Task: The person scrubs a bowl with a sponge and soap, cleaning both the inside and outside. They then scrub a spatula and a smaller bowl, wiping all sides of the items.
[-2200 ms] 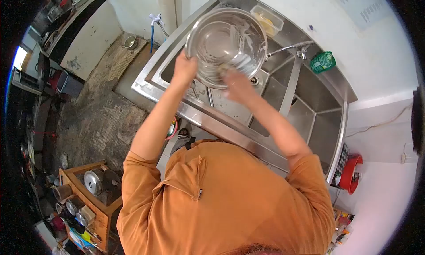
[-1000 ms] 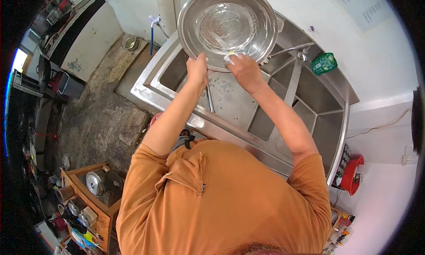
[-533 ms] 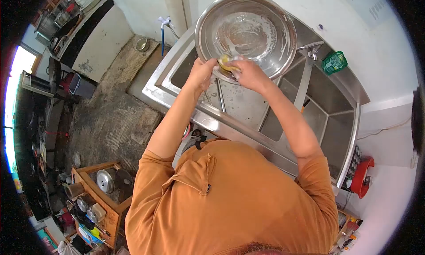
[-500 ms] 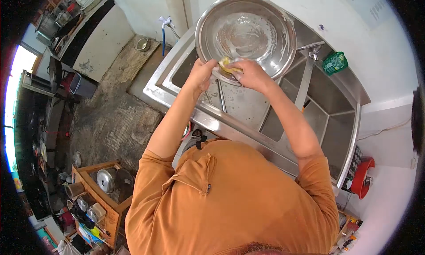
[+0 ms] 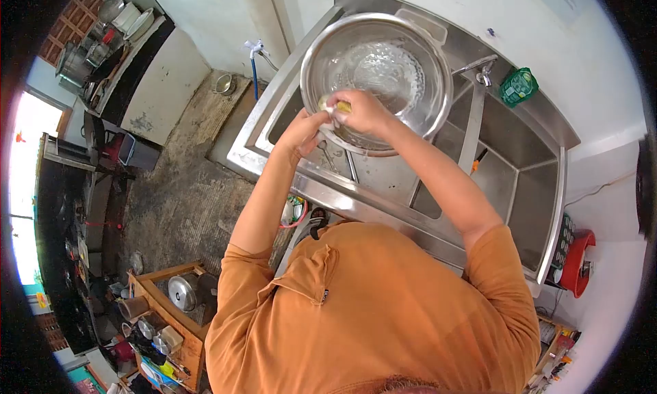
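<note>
A large round metal basin (image 5: 428, 86) is tipped over the steel sink (image 5: 383, 175), with white suds smeared over its inside. At the basin's near-left rim, my left hand (image 5: 302, 132) is closed with its fingers curled round the edge. My right hand (image 5: 366, 112) pinches a yellow sponge (image 5: 344, 107) against that same stretch of rim, close to my left fingertips. Foam sits around the sponge. My right fingers partly cover it.
A faucet (image 5: 484, 72) rises behind the sink, beside a green pouch (image 5: 519, 87). An orange-handled tool (image 5: 479, 160) lies in the right-hand basin. On the left, a wooden stand (image 5: 161, 284) holds a pot lid (image 5: 181, 293). A red round object (image 5: 580, 264) hangs at right.
My right hand and the sponge have shifted slightly left along the rim, nearer my left hand. The basin sits a little lower in view, and a clear-looking edge shows behind it.
</note>
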Motion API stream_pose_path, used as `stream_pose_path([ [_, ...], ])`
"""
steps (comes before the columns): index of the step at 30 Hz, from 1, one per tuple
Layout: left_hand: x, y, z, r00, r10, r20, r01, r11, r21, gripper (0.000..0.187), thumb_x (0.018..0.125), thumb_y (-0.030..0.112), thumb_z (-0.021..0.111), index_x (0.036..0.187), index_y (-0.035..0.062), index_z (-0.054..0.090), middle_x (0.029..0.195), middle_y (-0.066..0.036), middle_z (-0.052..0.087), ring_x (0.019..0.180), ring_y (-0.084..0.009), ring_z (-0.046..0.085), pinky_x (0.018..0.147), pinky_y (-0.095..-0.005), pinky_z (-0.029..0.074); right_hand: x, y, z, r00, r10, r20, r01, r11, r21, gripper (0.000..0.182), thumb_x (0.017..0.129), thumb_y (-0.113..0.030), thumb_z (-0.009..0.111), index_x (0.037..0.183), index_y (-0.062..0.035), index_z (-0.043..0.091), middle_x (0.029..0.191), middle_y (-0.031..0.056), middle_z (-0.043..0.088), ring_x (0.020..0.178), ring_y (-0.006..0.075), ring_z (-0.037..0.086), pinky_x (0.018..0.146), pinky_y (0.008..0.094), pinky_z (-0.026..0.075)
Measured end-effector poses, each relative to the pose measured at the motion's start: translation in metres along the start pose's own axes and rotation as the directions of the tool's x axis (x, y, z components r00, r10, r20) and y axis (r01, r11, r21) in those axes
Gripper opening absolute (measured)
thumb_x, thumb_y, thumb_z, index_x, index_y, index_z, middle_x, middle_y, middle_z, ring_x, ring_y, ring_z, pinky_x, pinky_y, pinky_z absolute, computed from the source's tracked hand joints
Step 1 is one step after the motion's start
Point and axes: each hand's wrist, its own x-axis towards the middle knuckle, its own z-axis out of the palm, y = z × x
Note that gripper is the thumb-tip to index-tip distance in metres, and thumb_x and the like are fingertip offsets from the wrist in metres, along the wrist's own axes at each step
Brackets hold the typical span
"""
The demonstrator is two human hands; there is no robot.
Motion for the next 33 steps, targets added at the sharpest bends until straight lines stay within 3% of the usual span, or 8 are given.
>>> stream_pose_path([
  [3,-0.002,-0.004,0.01,0.999,-0.035,-0.002,0.035,0.994,0.099,0.017,0.085,0.005,0.058,0.102,0.0007,0.059,0.09,-0.007,0.063,0.079,-0.0171,0.064,0.068,-0.0291,0.057,0.025,-0.005,-0.005,0.858,0.181,-0.48,-0.092,0.975,0.204,0.027,0.077,-0.015,0.071,0.103,-0.0088,0.07,0.1,0.0157,0.07,0.095,0.0325,0.067,0.086,0.038,0.051],
  [5,-0.002,-0.001,0.013,0.998,-0.067,-0.006,0.068,0.995,0.067,0.016,0.084,0.004,0.059,0.1,0.0011,0.06,0.09,-0.007,0.063,0.08,-0.017,0.064,0.068,-0.0292,0.056,0.02,-0.005,-0.003,0.869,0.112,-0.482,-0.047,0.988,0.146,0.026,0.077,-0.015,0.071,0.102,-0.0077,0.068,0.098,0.016,0.07,0.094,0.0317,0.067,0.086,0.0381,0.051],
  [7,0.003,-0.001,0.002,0.999,-0.031,-0.019,0.032,0.999,0.023,0.017,0.085,0.005,0.058,0.101,0.0007,0.059,0.089,-0.007,0.063,0.08,-0.0171,0.064,0.067,-0.0302,0.056,0.006,0.002,0.001,0.999,0.038,-0.006,-0.037,0.994,0.105,0.023,0.081,-0.012,0.072,0.104,-0.007,0.067,0.098,0.0126,0.069,0.091,0.0247,0.067,0.084,0.0338,0.051],
  [11,-0.006,0.0,0.013,0.996,-0.086,-0.021,0.088,0.993,0.085,0.022,0.083,0.004,0.059,0.105,-0.0006,0.058,0.091,-0.008,0.063,0.079,-0.0179,0.064,0.068,-0.0304,0.056,0.031,-0.004,-0.007,0.87,0.136,-0.474,-0.1,0.99,0.1,0.025,0.082,-0.008,0.068,0.107,-0.0056,0.065,0.099,0.0131,0.069,0.093,0.024,0.067,0.084,0.0329,0.051],
  [22,-0.003,0.027,-0.011,0.981,0.085,-0.173,-0.036,0.962,0.271,0.025,0.08,0.006,0.056,0.105,0.0018,0.061,0.08,-0.003,0.061,0.065,-0.0126,0.054,0.057,-0.0274,0.042,-0.018,0.011,-0.006,0.949,0.119,0.293,-0.087,0.989,-0.118,0.03,0.078,-0.016,0.07,0.106,-0.0066,0.066,0.103,0.017,0.068,0.1,0.0341,0.064,0.086,0.0411,0.05],
  [28,-0.003,0.017,-0.001,0.955,0.225,-0.191,-0.139,0.914,0.381,0.025,0.084,0.009,0.054,0.107,0.0001,0.057,0.083,-0.003,0.056,0.071,-0.013,0.052,0.061,-0.0302,0.042,-0.047,0.028,-0.023,0.963,0.227,0.144,-0.084,0.763,-0.64,0.032,0.08,-0.012,0.066,0.111,-0.0038,0.061,0.117,0.0233,0.058,0.115,0.038,0.055,0.098,0.0446,0.043],
  [31,-0.002,0.017,0.02,0.927,0.312,-0.206,-0.219,0.9,0.378,0.03,0.084,0.008,0.054,0.113,-0.0004,0.056,0.085,-0.004,0.056,0.072,-0.0138,0.053,0.064,-0.0298,0.043,-0.051,0.029,0.034,0.982,0.19,0.013,-0.187,0.972,-0.146,0.031,0.087,-0.017,0.061,0.112,0.0011,0.06,0.124,0.0269,0.055,0.121,0.0389,0.052,0.102,0.0461,0.041],
  [33,0.002,0.014,0.022,0.917,0.332,-0.219,-0.232,0.893,0.385,0.034,0.084,0.006,0.052,0.117,-0.001,0.055,0.085,-0.005,0.057,0.073,-0.0134,0.052,0.064,-0.0305,0.044,-0.064,0.02,0.034,0.988,0.147,0.047,-0.133,0.966,-0.222,0.035,0.092,-0.024,0.056,0.115,0.0024,0.059,0.128,0.0268,0.054,0.123,0.0383,0.05,0.103,0.0468,0.04],
])
